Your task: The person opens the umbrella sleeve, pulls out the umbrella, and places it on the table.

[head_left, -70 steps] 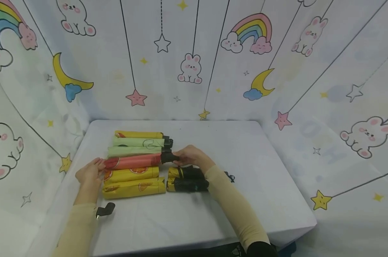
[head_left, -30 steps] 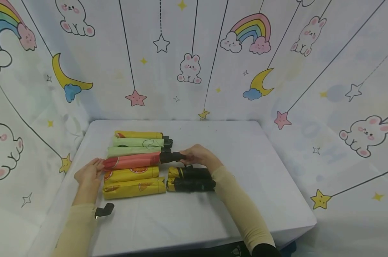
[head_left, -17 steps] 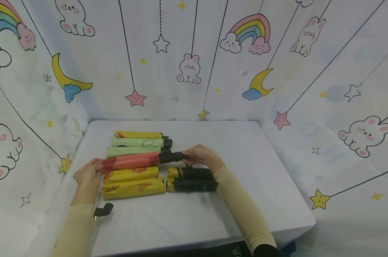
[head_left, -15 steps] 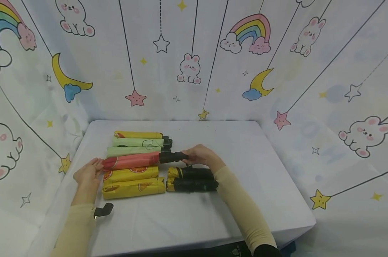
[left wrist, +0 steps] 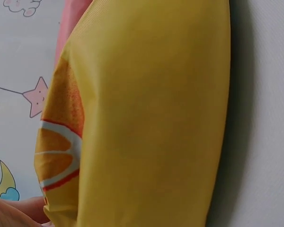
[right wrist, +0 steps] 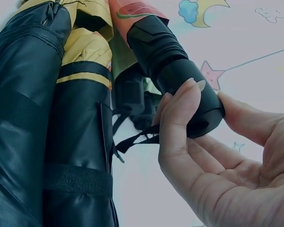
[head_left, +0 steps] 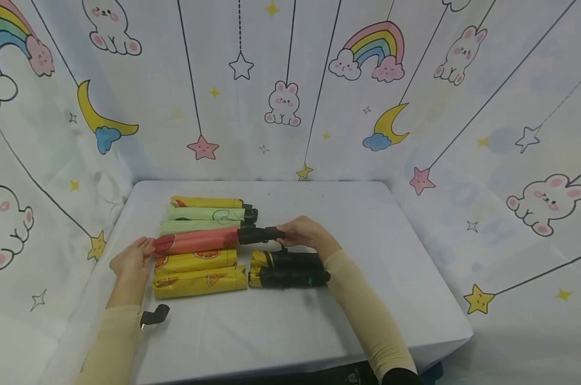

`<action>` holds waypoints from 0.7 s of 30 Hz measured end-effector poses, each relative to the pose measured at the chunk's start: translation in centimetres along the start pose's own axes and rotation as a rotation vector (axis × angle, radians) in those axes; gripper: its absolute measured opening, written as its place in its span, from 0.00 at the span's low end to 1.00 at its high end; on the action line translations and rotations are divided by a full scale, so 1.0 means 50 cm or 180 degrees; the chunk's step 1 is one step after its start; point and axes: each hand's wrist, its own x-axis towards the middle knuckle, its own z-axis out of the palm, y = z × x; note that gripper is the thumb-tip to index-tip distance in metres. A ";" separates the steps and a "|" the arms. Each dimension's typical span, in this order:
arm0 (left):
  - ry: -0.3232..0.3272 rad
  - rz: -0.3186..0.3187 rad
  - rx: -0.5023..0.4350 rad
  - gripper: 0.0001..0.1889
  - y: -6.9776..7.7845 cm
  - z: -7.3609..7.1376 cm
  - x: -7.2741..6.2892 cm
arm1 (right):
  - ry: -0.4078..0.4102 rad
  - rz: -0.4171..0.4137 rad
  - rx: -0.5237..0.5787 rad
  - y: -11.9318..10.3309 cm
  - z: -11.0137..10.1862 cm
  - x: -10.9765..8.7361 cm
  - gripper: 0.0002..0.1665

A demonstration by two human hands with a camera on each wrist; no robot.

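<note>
A folded umbrella [head_left: 261, 235] with a black handle sticks out of a red fruit-print sleeve [head_left: 199, 240]. My left hand [head_left: 129, 259] holds the sleeve's left end. At the other end my right hand [head_left: 306, 233] pinches the handle tip between thumb and fingers, close up in the right wrist view, where a dark strap hangs beside the handle [right wrist: 184, 85]. Just in front of the red sleeve lie two yellow sleeves with orange-slice prints; the nearer yellow sleeve [head_left: 199, 282] fills much of the left wrist view, which shows only a bit of my left hand.
Two black umbrellas [head_left: 290, 277] with yellow ends lie right of the yellow sleeves, under my right forearm. Behind the red sleeve are two light green umbrellas [head_left: 203, 214] and a yellow one [head_left: 208, 202]. A white cloth covers the table [head_left: 357, 214]; printed curtains surround it.
My right hand has moved rightward with the black handle, so more of it shows outside the red sleeve. The left hand stays almost in place at the sleeve's end.
</note>
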 end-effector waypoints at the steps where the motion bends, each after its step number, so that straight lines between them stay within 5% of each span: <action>1: 0.0001 0.0003 -0.0013 0.38 0.000 0.000 0.000 | -0.0010 -0.0011 -0.0008 -0.001 -0.001 -0.002 0.13; 21: 0.0033 -0.0019 -0.0039 0.37 -0.001 -0.001 0.008 | -0.0024 -0.0071 0.0019 -0.001 -0.020 -0.022 0.15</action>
